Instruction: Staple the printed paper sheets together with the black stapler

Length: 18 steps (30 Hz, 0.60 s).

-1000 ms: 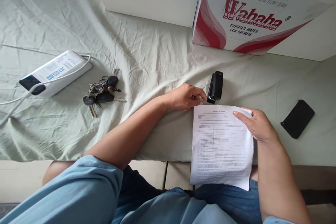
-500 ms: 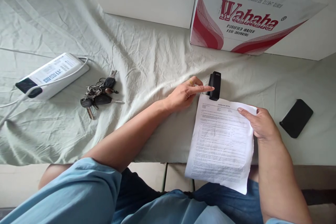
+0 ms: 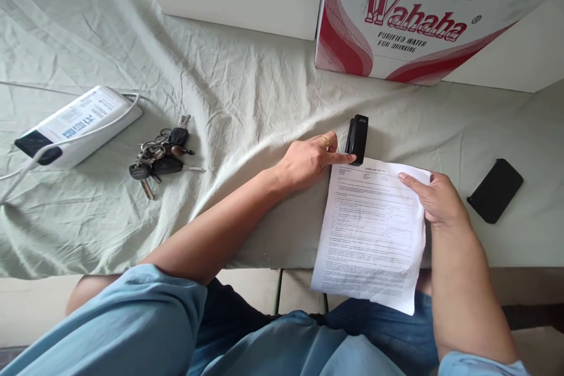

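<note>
Pale green cloth (image 3: 247,88), creased all over, covers the tabletop (image 3: 506,247) up to its near edge, where the printed sheet (image 3: 372,229) overhangs and droops toward the person's lap. The right hand (image 3: 434,200) pins the sheet's upper right corner, thumb on top and fingers under the paper, a closed grip on the sheet. The left hand (image 3: 311,158) lies just beside the sheet's upper left corner, forefinger stretched out and touching the near end of the black stapler (image 3: 356,139); its grip is loose, the other fingers curled in, holding nothing. The stapler stands on the cloth right at the sheet's top edge, its long axis pointing away from the person.

To the right, well apart from the sheet, a black phone (image 3: 494,190) lies flat. To the left, a bunch of keys (image 3: 161,155) sits near a white power strip (image 3: 74,125) with its cable looping off the left edge. At the back, a Wahaha carton (image 3: 414,17) stands against the wall. Between the keys and the left forearm, and between the stapler and the carton, the cloth is bare, leaving open room on both sides.
</note>
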### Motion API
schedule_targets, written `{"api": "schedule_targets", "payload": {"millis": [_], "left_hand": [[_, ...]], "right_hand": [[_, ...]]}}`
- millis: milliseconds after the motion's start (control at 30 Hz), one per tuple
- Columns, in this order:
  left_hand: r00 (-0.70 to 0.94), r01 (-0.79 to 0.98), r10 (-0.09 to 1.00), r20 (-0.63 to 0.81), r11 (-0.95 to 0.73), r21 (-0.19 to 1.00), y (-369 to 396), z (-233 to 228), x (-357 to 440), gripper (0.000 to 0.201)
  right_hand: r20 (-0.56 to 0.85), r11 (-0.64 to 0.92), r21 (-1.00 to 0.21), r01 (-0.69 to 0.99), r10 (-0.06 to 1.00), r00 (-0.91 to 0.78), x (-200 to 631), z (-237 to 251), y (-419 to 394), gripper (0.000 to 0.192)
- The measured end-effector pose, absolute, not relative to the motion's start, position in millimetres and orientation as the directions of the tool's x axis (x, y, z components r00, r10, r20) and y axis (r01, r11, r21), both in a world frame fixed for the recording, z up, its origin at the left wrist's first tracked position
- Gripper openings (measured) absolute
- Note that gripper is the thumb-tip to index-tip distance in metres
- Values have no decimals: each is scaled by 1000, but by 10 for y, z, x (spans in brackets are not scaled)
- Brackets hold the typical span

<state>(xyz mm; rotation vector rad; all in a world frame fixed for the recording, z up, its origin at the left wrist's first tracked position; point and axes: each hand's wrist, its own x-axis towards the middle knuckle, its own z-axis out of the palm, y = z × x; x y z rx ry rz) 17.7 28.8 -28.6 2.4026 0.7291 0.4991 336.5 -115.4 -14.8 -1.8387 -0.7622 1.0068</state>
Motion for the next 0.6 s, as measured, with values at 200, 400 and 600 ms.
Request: {"api": "schedule_targets", "payload": {"millis": [200,400,600], "left_hand": [[772,306,593,229,-663,683,312,-341,235,51],[751,117,569,335,-613,781,381,-459,215,62],[749,95,646,145,-322,942,396,-191,183,57]], "right_hand": [[-438,-513,-842,169,832,342,3332,135,-1128,59],[-525,-504,-810,300,851,12,3441,395,-1255,49],[-380,-417,-906,72,876,296,3394,259,-1259,47]]}}
